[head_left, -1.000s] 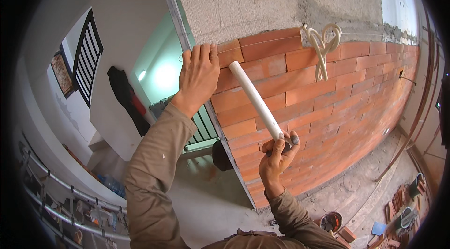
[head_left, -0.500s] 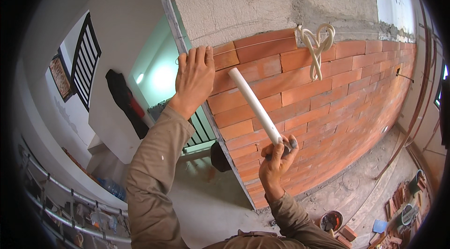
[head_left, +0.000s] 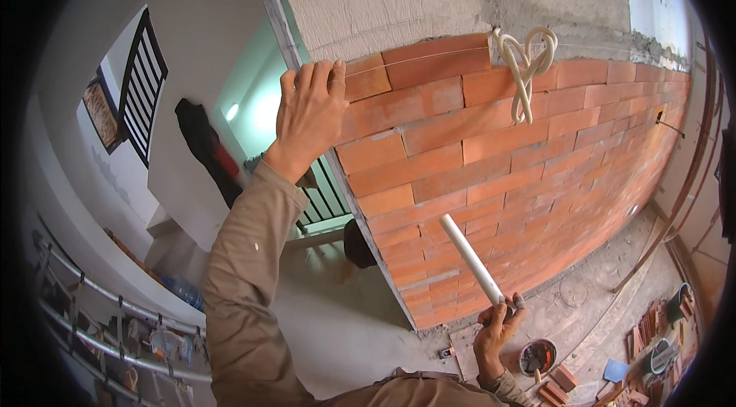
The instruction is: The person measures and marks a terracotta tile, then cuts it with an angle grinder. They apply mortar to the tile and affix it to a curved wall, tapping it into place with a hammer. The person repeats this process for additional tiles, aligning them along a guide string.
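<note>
My left hand is at the upper left end of an orange brick wall, its bent fingers close together over the wall's edge. A thin string runs from those fingertips along the top course of bricks. Whatever lies under the fingers is hidden. Lower down and to the right, my right hand is closed round the lower end of a white pipe-like rod. The rod tilts up to the left in front of the wall. Something dark shows at its gripped end, mostly covered by my fingers.
Looped cream cord hangs on the wall below rough grey plaster. On the floor at lower right are a bucket, loose bricks and a blue piece. Metal rails stand at lower left, near a stairwell.
My right hand has lowered the white rod down and to the right, away from the top bricks. My left hand has shifted slightly up and left in the view, still at the wall's end.
</note>
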Available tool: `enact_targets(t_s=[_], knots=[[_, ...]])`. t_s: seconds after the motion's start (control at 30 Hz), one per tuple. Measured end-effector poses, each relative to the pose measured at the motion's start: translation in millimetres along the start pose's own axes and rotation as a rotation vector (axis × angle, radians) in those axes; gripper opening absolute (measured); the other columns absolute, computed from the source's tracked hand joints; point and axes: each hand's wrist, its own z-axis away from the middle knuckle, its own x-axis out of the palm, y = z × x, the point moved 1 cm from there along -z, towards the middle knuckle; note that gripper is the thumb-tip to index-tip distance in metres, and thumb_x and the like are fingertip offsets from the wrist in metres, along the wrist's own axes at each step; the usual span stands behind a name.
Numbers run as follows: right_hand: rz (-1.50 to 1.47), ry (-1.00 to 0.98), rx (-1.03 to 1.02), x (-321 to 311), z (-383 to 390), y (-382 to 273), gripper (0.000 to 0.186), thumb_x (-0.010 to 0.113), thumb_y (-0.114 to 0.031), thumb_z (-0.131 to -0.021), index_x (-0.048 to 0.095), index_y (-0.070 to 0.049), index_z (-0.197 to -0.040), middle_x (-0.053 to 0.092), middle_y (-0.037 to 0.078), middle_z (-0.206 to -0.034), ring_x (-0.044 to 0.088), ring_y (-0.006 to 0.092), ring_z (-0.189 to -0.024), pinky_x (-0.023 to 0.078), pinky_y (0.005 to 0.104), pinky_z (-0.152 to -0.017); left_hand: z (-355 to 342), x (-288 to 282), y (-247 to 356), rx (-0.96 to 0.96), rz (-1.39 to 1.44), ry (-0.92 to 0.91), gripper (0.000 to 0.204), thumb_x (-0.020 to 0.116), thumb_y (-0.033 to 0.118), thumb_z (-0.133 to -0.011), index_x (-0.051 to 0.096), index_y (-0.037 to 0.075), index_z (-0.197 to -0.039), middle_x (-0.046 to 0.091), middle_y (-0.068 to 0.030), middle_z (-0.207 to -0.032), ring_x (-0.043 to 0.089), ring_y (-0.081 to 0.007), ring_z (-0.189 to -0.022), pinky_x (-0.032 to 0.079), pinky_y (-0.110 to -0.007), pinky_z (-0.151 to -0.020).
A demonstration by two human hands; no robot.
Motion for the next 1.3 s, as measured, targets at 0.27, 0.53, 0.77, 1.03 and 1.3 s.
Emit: enact_targets(t_s=[0.27,0.53,0.77,1.03,1.3], knots=[[0.254,-0.057,0.113,-81,22,37,0.033,0.051,-0.01,-0.104,0.037,-0.005,-0.133,0.058,0.009,-0.109,0.048,0.0071,-0.057,0.043,0.022,-0.047,2,0,-1,-0.006,0.018,0.009,0.059,0.076,0.02,-0.083,0.057,-0.001,-0.135,0.056,-0.0088,-0.122,0.051,-0.0242,-0.115,0.033,-0.046,-0.098],[0.298,-0.101,0.202,-99,27,36,0.028,0.052,-0.008,-0.101,0.038,-0.002,-0.125,0.056,0.011,-0.106,0.051,0.0081,-0.062,0.043,0.0213,-0.05,-1,2,6,-0.016,0.015,-0.002,0.06,0.076,0.021,-0.083,0.057,0.0,-0.136,0.055,-0.0089,-0.123,0.05,-0.0243,-0.116,0.033,-0.047,-0.098],[0.304,-0.11,0.229,-98,21,31,0.032,0.052,-0.009,-0.101,0.038,-0.002,-0.129,0.056,0.01,-0.104,0.05,0.0078,-0.061,0.043,0.0216,-0.049,0,-2,4,-0.027,-0.015,-0.037,0.06,0.075,0.021,-0.084,0.056,0.0,-0.137,0.054,-0.0092,-0.126,0.049,-0.0245,-0.117,0.033,-0.047,-0.099],[0.339,-0.108,0.235,-102,27,32,0.031,0.053,-0.011,-0.102,0.039,-0.004,-0.129,0.057,0.008,-0.103,0.049,0.0064,-0.062,0.042,0.0213,-0.05,4,-2,0,-0.034,-0.016,-0.032,0.06,0.074,0.02,-0.084,0.056,0.001,-0.137,0.054,-0.0093,-0.126,0.05,-0.0253,-0.116,0.034,-0.047,-0.098],[0.455,-0.108,0.322,-112,32,30,0.025,0.054,-0.013,-0.102,0.042,-0.004,-0.122,0.057,0.003,-0.09,0.048,0.0061,-0.062,0.041,0.0221,-0.051,-6,8,12,-0.062,-0.074,-0.005,0.065,0.074,0.023,-0.084,0.051,0.007,-0.143,0.054,-0.0106,-0.131,0.051,-0.0283,-0.122,0.035,-0.049,-0.1]])
